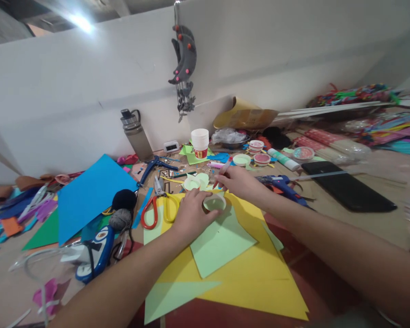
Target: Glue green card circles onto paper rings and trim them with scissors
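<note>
My left hand (193,210) grips a small white ring (222,197), fingers on its far left side and thumb along the near edge. The ring lies on a light green sheet (218,243), and green shows through its middle. Just beyond the ring, my right hand (233,181) is closed around a red and white pen (227,166), its tip pointing down near the rim. Under the green sheet is larger yellow paper (256,278). Red-and-yellow-handled scissors (159,191) lie left of my left hand. Pale green round pieces (193,183) sit just beyond it.
Stacked paper cups (200,143), a bottle (136,134) and a glue stick (283,159) stand or lie farther back. To the right are a blue glue gun (289,187) and a black phone (348,186). Blue card (95,198) and yarn balls (123,200) lie left.
</note>
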The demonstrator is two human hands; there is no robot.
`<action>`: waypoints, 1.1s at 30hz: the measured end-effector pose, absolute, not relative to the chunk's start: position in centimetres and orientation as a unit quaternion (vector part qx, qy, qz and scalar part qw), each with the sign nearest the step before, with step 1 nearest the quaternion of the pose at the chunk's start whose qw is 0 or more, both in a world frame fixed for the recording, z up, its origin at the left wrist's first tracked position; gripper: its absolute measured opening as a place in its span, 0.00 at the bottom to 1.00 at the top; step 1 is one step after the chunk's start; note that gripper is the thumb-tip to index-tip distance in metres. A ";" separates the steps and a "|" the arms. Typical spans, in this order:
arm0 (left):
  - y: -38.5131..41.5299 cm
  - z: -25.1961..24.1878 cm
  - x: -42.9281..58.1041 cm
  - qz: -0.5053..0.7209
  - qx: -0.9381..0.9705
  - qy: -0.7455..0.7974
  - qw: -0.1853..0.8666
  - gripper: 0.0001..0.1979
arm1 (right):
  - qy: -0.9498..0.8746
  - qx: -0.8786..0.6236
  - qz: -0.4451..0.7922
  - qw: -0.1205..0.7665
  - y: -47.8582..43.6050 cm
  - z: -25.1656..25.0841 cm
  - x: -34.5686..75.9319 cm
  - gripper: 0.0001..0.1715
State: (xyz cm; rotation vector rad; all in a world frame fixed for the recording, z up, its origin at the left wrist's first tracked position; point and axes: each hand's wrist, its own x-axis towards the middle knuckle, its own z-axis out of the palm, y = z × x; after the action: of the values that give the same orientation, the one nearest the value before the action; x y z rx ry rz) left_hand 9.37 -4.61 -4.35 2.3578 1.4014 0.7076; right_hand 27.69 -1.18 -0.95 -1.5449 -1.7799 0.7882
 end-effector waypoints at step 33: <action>-4.8 -3.7 9.5 0.228 0.818 0.503 0.163 0.17 | -0.691 -0.584 0.319 0.282 0.0 -2.7 27.3 0.10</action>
State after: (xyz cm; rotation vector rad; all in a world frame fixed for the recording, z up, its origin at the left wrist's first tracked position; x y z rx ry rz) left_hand 9.53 -4.80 -3.67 2.3333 1.4348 0.6497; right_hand 27.29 -0.03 -2.67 -1.5643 -1.8506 0.8546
